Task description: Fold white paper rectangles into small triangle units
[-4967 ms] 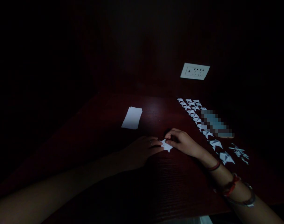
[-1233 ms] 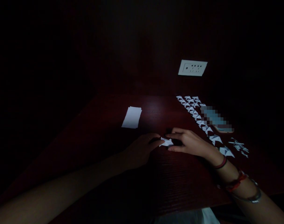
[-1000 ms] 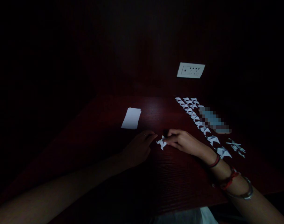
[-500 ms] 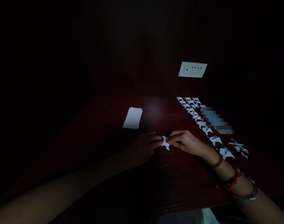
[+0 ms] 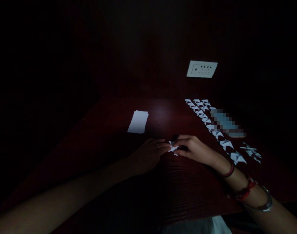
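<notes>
A small piece of white folded paper [image 5: 172, 148] with pointed corners lies between my two hands on the dark red table. From the left, my left hand [image 5: 149, 155] reaches it, and its fingertips press on the paper's left side. My right hand [image 5: 194, 150] pinches the opposite side, the thumb below and the index finger above. These fingers cover part of the paper. Several folded white paper figures [image 5: 225, 144] stand in rows to the right of my right hand.
A stack of white paper sheets [image 5: 138, 122] lies beyond my left hand. On the right are a blurred phone [image 5: 227, 124] and a small heap of pale paper scraps [image 5: 252, 151]. A white wall socket [image 5: 202, 69] is set in the dark wall behind the dark red table [image 5: 160, 110].
My right thumb and index finger have shifted on the folded paper and cover its corners differently. My left hand stays almost in place. The view has tilted slightly.
</notes>
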Tool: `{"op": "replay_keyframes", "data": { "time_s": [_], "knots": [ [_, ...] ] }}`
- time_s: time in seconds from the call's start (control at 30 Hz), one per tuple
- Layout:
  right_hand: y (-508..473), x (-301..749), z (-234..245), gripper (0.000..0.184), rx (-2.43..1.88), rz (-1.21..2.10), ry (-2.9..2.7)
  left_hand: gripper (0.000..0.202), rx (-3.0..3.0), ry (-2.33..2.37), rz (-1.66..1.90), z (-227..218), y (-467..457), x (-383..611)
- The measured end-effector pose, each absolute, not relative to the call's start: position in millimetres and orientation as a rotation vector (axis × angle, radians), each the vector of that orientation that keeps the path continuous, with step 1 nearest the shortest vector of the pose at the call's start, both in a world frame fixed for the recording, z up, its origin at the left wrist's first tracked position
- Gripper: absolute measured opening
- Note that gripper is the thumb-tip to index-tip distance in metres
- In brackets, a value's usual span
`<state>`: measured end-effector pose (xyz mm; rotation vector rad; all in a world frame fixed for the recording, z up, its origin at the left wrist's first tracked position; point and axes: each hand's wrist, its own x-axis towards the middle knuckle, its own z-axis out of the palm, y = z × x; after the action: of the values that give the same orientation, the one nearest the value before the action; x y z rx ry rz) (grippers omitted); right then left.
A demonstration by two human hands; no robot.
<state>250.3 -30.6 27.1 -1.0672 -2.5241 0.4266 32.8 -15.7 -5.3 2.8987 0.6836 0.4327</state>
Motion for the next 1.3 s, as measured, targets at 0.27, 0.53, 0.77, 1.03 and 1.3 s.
{"op": "replay_keyframes", "data": {
  "time_s": [0.27,0.53,0.77,1.03,1.3],
  "knots": [
    [-29.1,246.2,20.8,0.008,-1.125,0.527,-2.41,0.05,2.876,0.696,0.44,-7.0,-15.5,33.4],
    [-26.8,245.1,17.0,0.007,-1.165,0.627,-2.348,0.05,2.907,0.687,0.424,-10.7,-13.4,32.9],
    [-28.7,242.4,14.6,0.009,-1.19,0.645,-2.281,0.035,2.91,0.677,0.391,-3.6,-15.9,36.7],
    [-33.8,249.3,21.5,0.022,-1.045,0.498,-2.552,0.034,3.015,0.655,0.341,0.9,-20.3,35.8],
    [-40.2,252.3,31.1,0.023,-1.064,0.298,-2.753,0.033,3.059,0.64,0.302,3.2,-18.8,35.2]
  ]
}}
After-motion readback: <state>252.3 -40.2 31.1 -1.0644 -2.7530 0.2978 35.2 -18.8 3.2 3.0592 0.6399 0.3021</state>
